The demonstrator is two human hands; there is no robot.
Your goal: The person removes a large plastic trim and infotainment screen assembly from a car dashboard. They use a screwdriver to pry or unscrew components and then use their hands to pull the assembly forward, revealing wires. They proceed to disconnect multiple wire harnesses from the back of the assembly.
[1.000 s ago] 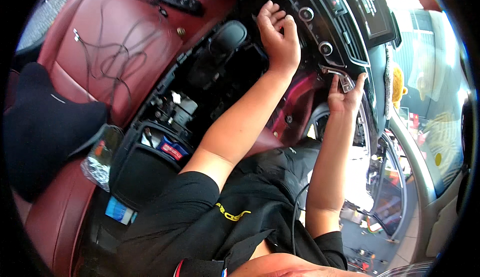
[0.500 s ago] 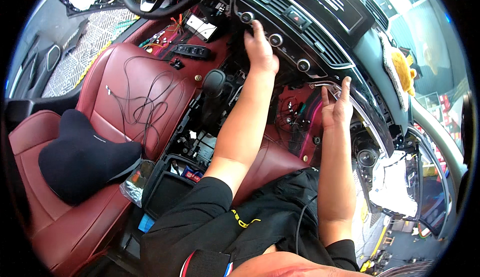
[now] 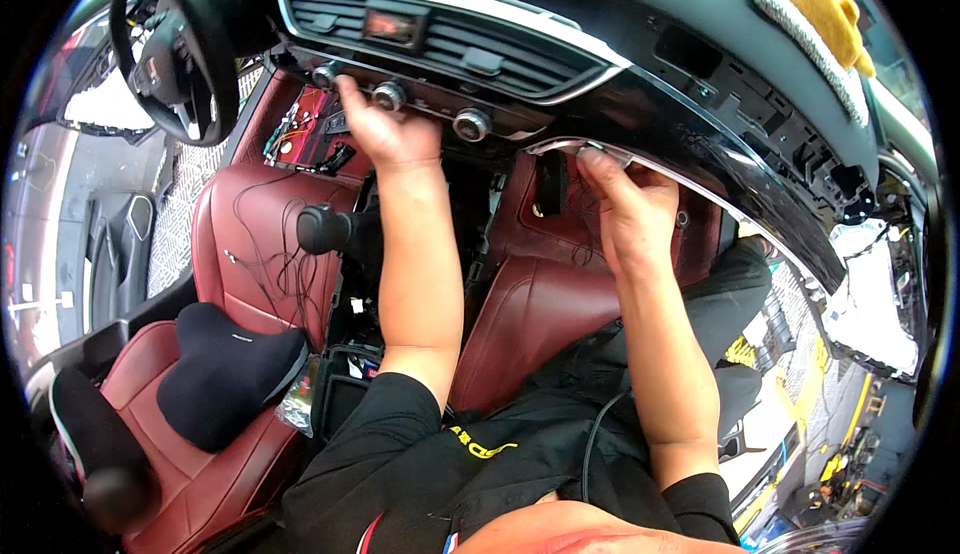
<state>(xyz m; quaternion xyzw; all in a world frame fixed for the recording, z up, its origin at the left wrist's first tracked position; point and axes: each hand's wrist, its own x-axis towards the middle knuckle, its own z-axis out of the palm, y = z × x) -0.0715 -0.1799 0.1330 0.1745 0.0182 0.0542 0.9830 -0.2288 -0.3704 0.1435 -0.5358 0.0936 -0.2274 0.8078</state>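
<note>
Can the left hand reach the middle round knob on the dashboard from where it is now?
Probably yes. The left hand grips the panel edge just below the knob row, and the middle knob sits right above its fingers with nothing between them.

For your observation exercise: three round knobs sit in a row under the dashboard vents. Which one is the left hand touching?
The leftmost knob: the left hand has fingers on it, while the middle knob and right knob stand free.

Both arms reach forward, left hand (image 3: 385,134) and right hand (image 3: 628,209) fingers curled.
</note>
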